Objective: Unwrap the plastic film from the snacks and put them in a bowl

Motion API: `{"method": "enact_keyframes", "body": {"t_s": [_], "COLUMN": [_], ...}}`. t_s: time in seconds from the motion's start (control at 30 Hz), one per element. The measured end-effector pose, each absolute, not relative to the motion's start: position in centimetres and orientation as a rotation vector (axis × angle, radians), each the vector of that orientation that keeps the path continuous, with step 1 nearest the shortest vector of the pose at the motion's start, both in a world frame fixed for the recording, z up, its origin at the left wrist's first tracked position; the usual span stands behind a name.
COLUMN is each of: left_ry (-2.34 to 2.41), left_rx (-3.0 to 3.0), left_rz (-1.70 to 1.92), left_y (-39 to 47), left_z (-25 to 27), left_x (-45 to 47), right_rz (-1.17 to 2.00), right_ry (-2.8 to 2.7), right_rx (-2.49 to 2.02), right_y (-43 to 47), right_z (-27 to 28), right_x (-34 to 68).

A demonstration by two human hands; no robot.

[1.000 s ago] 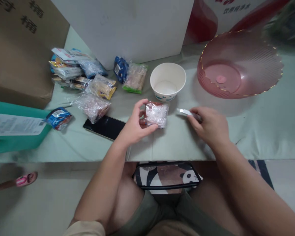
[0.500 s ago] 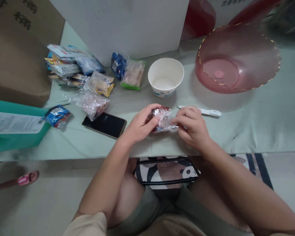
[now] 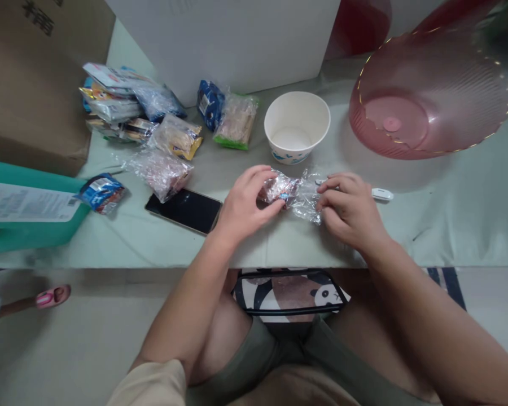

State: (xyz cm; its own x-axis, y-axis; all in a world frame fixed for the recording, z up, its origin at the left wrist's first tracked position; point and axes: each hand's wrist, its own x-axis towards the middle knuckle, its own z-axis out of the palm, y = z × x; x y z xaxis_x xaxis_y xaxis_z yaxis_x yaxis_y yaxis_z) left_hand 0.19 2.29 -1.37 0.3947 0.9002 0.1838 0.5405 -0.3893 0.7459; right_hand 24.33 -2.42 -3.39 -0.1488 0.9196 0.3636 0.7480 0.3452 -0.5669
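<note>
There is one held packet (image 3: 280, 188), one phone (image 3: 185, 210), one cup (image 3: 295, 129), one pink bowl (image 3: 406, 118).

The small packet (image 3: 275, 189) is reddish brown, with a little patch of blue low on its right side, and sheathed in clear, shiny film that throws back bright glints. It is held between the left fingers (image 3: 254, 176), which hide its left end; whether its underside touches the table (image 3: 279, 248) cannot be told. From its right side spreads the clear wrapper (image 3: 307, 203), crumpled, see-through and loose, its far edge gathered at the right fingers (image 3: 336, 186). A slim white tool (image 3: 382, 194) lies flat on the table just behind, running roughly left to right, its middle hidden by the right fingers and its rounded end showing beyond them.
</note>
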Motion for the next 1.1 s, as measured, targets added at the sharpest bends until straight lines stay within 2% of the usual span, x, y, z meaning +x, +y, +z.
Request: {"method": "enact_keyframes", "body": {"t_s": [0.13, 0.33, 0.43, 0.53, 0.63, 0.73, 0.87, 1.1], "left_ry": [1.387, 1.651, 1.653, 1.524, 1.473, 1.471, 1.481, 1.48], "left_rx": [1.847, 1.164, 1.251, 1.509, 1.627, 1.599, 1.463, 1.42], "left_rz": [0.956, 1.201, 1.228, 1.211, 1.072, 0.994, 1.152, 1.188], "left_y": [2.6, 4.2, 4.5, 4.5, 4.4, 4.3, 4.5, 4.4], "left_z": [-1.3, -2.0, -2.5, -2.7, -2.5, -2.1, -1.9, -1.5], "left_x": [-0.1, -2.4, -3.1, -2.9, -2.3, -1.9, -1.9, -1.5], "right_rz": [0.312, 0.264, 0.189, 0.081, 0.121, 0.218, 0.284, 0.267], "right_ry": [-1.876, -1.737, -1.618, -1.588, -1.688, -1.674, -1.382, -1.175], "right_rx": [-1.509, -1.666, -1.767, -1.656, -1.567, -1.597, -1.566, -1.553], "right_y": [-2.3, -1.9, -1.9, -1.9, -1.5, -1.1, -0.6, 1.9], "right_z": [-3.3, -3.9, -3.6, -3.0, -2.7, -2.9, -2.9, -4.5], "right_x": [24.9, 27.3, 27.5, 26.8, 25.6, 25.0, 25.3, 28.5]}}
